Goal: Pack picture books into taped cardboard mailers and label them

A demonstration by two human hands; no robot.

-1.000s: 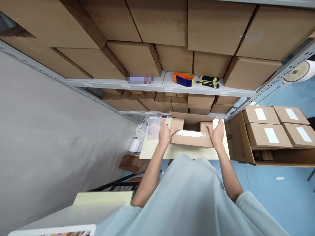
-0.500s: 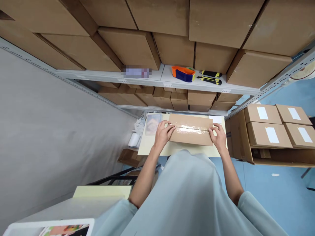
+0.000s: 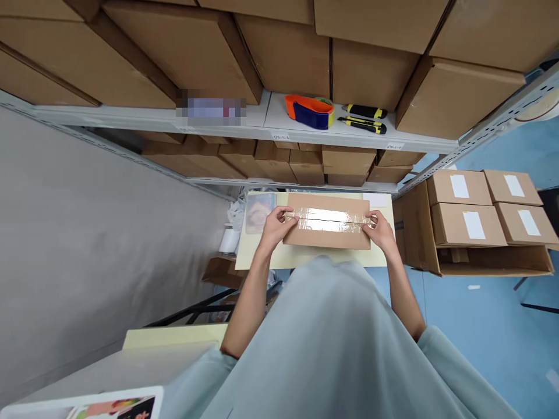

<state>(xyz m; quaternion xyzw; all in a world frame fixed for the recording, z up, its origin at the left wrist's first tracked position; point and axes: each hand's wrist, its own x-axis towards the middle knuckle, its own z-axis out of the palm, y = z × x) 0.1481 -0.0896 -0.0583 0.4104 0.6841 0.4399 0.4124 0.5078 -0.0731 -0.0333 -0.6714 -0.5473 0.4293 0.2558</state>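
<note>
A small cardboard box (image 3: pixel 326 234) lies on a pale yellow table (image 3: pixel 257 256) in front of me, its top flaps closed and crossed by a strip of clear tape (image 3: pixel 327 216). My left hand (image 3: pixel 275 224) grips the box's left end, fingers bent onto the tape. At the box's right end my right hand (image 3: pixel 381 228) grips in the same way, thumb on the tape's end. A clear-wrapped flat item (image 3: pixel 258 210) lies on the table just left of my left hand.
A metal shelf (image 3: pixel 262 125) behind the table carries an orange-and-blue tape dispenser (image 3: pixel 308 111) and two black-and-yellow cutters (image 3: pixel 364 117) among several large cartons. An open carton (image 3: pixel 489 224) holding labelled small boxes stands at the right. White rolls (image 3: pixel 229 240) lie left of the table.
The box's flaps were open a second ago and are now folded flat. My hands moved from the box's sides onto the ends of the taped seam.
</note>
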